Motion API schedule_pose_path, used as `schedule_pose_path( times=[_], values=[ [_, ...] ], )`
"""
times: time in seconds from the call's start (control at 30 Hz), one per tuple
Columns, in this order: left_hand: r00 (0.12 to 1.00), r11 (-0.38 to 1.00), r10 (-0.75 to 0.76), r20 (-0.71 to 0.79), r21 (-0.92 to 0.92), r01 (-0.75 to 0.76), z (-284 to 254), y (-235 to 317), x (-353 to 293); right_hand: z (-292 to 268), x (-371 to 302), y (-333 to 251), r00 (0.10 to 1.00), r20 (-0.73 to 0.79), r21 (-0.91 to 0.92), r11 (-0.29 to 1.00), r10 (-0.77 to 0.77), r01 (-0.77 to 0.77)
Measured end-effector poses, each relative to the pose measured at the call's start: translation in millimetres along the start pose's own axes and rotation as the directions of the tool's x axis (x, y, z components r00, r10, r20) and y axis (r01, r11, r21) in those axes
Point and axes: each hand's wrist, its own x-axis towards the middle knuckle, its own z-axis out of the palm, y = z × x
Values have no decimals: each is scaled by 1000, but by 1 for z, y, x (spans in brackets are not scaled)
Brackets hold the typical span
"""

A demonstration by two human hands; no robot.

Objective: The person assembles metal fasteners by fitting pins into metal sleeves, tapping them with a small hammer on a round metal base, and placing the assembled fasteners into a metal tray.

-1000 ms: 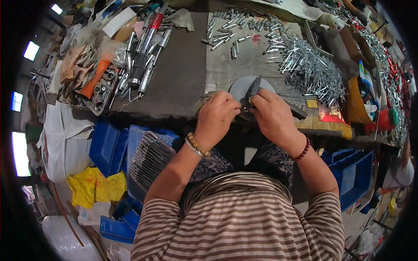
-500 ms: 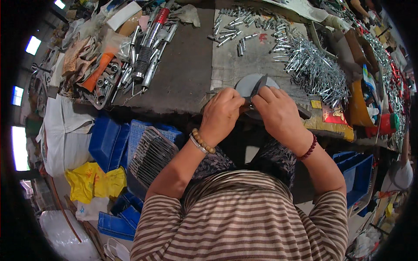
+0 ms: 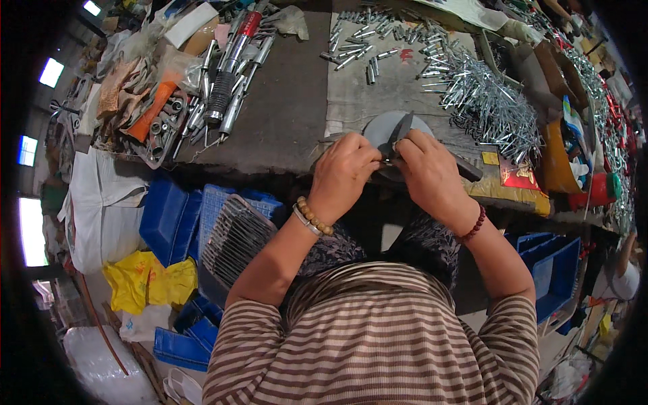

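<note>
My left hand [image 3: 346,173] and my right hand [image 3: 430,177] meet at the near edge of the workbench, fingertips pinched close together. Whatever small piece lies between them is mostly hidden; only a slight glint shows. Just beyond the fingers is a round grey disc [image 3: 379,127]. A dark, pointed blade-like piece [image 3: 403,126] rises over the disc beside my right fingers; its lower end is covered, so I cannot tell if I hold it. From behind my right hand a dark bar [image 3: 468,170] sticks out to the right along the bench edge.
A heap of thin shiny metal pins [image 3: 493,108] lies at the right, with short metal cylinders [image 3: 374,69] farther back. Screwdriver-like tools [image 3: 223,88] and an orange-handled tool [image 3: 154,115] lie at the left. Below are blue bins [image 3: 162,219], a rack of rods [image 3: 236,236] and a yellow bag [image 3: 152,280].
My fingertips have shifted slightly, with the right fingers now lower against the dark blade-like piece and more of the disc showing. Both hands stay in nearly the same place.
</note>
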Motion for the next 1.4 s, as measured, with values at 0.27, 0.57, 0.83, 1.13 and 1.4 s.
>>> schedule_pose_path(
  times=[0.27, 0.57, 0.83, 1.13, 1.4],
  values=[
    [1000, 1000, -1, -11, 10, 1, 1, 0, 0, -4, 3, -2, 999, 40, -8, 1000, -23, 24],
    [1000, 1000, -10, -14, 6, 10, 2, -1, -1, 8, -5, -2, 999, -32, -34, 999, 26, -27],
    [1000, 1000, 0, -30, -2, 0, 3, -2, -2, 6, -10, -3, 1000, -3, -143, 990, -4, 4],
    [1000, 999, -13, 4, -35, 13, 1, -1, -1, -32, -29, 38, 987, 42, -231, 962, 158, -144],
    [1000, 999, -17, 16, -49, 17, 0, -3, 1, -52, -39, -14, 962, -163, 15, 975, 220, -221]
  ],
)
